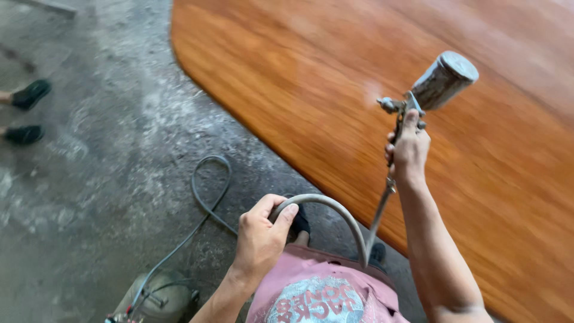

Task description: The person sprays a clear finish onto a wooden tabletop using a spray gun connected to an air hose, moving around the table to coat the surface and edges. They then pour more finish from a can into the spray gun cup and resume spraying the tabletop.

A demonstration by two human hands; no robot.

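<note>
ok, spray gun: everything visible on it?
The spray gun is a metal tool with a grey, paint-crusted cup tilted up to the right and a nozzle pointing left. The right hand grips its handle over the glossy orange-brown wooden panel. A grey hose leaves the handle's base and loops to the left hand. Faint mist shows by the nozzle.

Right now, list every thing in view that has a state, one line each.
spray gun: held up over the panel, cup tilted, faint mist at its nozzle.
right hand: closed on the spray gun's grip.
air hose: arched between both hands, the rest trailing on the floor.
left hand: closed on the air hose.
wooden panel: lying flat, glossy orange-brown.
concrete floor: grey, dusted with pale patches.
</note>
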